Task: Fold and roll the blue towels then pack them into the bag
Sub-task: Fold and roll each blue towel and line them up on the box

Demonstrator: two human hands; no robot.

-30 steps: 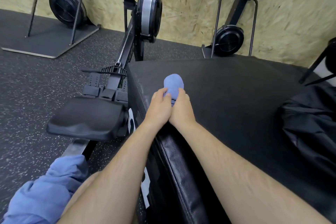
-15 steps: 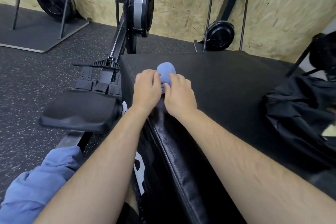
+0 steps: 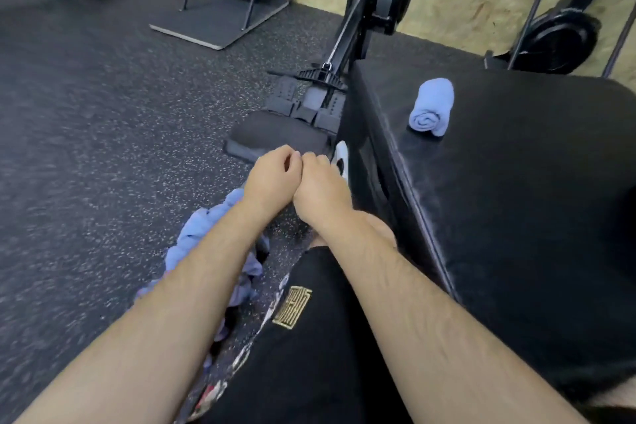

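Note:
A rolled blue towel (image 3: 432,107) lies alone on the black padded box (image 3: 516,182), near its left edge. A crumpled pile of blue towels (image 3: 203,237) sits on the floor, partly hidden under my left forearm. My left hand (image 3: 275,175) and my right hand (image 3: 320,186) hover side by side, touching, above the floor to the left of the box and just past the pile. Their fingers are loosely curled and hold nothing. The bag is out of view.
A rowing machine (image 3: 344,55) with its black seat (image 3: 275,138) stands just beyond my hands, against the box's side. More gym machines line the chipboard wall. My leg in black shorts (image 3: 309,337) fills the lower middle. Speckled rubber floor (image 3: 103,148) spreads to the left.
Both hands let go of the rolled towel, which stays on the box, and drew back down and left over the floor. The view swung left, and the bag left the frame.

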